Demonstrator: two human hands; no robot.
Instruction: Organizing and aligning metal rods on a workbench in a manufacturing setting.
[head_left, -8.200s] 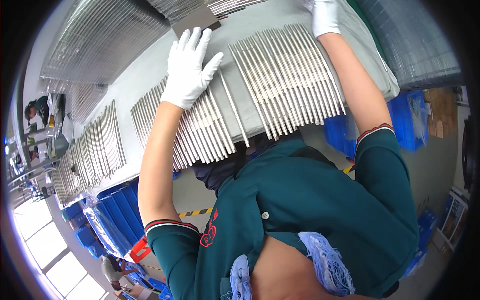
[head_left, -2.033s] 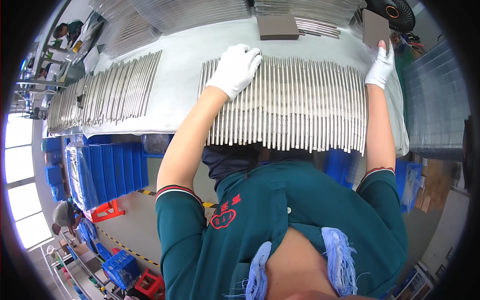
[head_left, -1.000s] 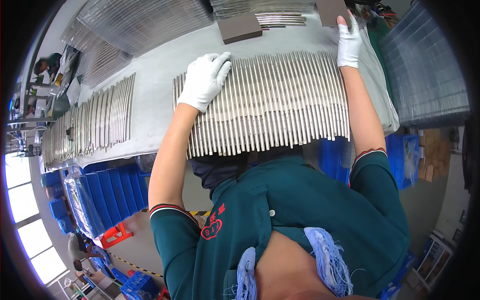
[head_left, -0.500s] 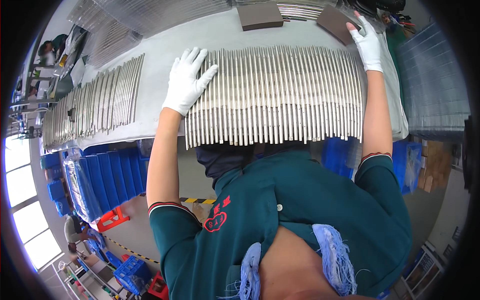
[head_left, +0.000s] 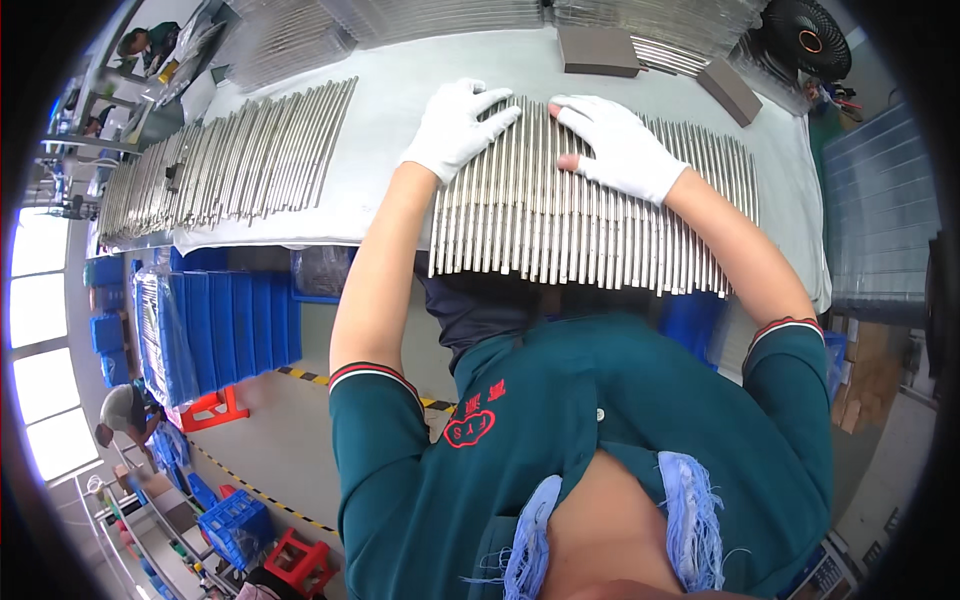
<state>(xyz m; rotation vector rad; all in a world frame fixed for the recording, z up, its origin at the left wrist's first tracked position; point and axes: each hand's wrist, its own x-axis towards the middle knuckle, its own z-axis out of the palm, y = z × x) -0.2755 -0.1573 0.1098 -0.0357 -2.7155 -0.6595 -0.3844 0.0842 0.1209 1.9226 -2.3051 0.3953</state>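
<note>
A long row of slim silvery metal rods (head_left: 560, 235) lies side by side on the white-covered table (head_left: 395, 110), close in front of my body. My left hand (head_left: 455, 130), in a white glove, rests at the row's left end with its fingers stretched over the far ends of the rods. My right hand (head_left: 625, 150), gloved with bare thumb and index tips, lies across the middle of the row, fingers spread. Neither hand has a rod lifted. The palms' undersides are hidden.
A second batch of rods (head_left: 240, 165) lies on the table at left. Two brown blocks, one upright-edged (head_left: 598, 52) and one angled (head_left: 730, 92), sit at the back right near a black fan (head_left: 805, 40). Clear plastic trays (head_left: 430, 20) line the back. Blue crates (head_left: 230, 320) stand below left.
My right hand has left the angled brown block at the far right and come leftward onto the middle of the rods. My left hand stays at the row's left end. The view has shifted.
</note>
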